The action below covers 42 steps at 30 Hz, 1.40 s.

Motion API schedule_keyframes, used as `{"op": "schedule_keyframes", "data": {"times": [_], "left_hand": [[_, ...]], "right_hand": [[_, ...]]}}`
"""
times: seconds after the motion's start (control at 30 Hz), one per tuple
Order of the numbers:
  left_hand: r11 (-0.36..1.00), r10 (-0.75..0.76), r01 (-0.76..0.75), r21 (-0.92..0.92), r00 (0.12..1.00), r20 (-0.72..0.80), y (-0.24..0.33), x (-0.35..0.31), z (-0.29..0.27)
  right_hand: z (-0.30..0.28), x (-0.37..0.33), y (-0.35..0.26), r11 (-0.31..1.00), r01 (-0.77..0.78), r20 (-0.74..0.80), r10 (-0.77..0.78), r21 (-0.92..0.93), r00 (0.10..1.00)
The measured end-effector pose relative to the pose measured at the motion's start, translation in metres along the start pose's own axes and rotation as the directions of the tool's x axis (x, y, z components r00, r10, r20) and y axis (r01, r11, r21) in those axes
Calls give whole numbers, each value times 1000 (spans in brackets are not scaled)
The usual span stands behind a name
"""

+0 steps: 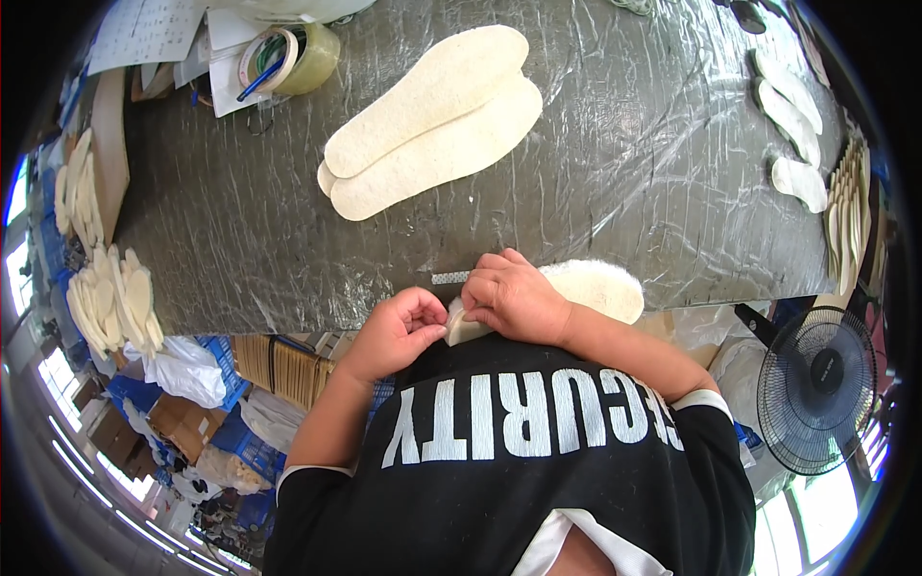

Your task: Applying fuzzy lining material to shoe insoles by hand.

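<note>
A cream, fuzzy insole (600, 288) lies along the table's near edge, close to my body. My right hand (514, 300) is closed on it, covering its middle, with the fingertips at its left end. My left hand (399, 331) has its fingers curled in, thumb and fingertips pinching at the edge of that same end. Just beyond my right fingers lies a small pale dotted strip (448, 278). Farther up the table, a few larger cream insoles (432, 115) lie overlapped at a slant.
At the far left, a tape roll (315, 60) and a blue pen (261, 81) sit by papers (144, 34). Insole stacks stand at the left (115, 302) and right (849, 221); loose insoles (789, 123) lie nearby. A black fan (816, 389) stands at the lower right.
</note>
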<state>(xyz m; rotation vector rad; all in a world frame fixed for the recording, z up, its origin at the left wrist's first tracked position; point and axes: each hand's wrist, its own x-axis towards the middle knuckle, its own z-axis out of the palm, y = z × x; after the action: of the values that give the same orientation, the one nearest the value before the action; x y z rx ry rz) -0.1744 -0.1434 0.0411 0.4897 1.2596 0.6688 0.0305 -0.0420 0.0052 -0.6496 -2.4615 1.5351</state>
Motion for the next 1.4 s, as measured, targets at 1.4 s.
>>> {"op": "schedule_keyframes", "data": {"times": [1.4], "left_hand": [[285, 560, -555, 782, 758, 334, 13, 16, 19]], "right_hand": [[-20, 20, 18, 878, -275, 182, 219, 392, 959]]}}
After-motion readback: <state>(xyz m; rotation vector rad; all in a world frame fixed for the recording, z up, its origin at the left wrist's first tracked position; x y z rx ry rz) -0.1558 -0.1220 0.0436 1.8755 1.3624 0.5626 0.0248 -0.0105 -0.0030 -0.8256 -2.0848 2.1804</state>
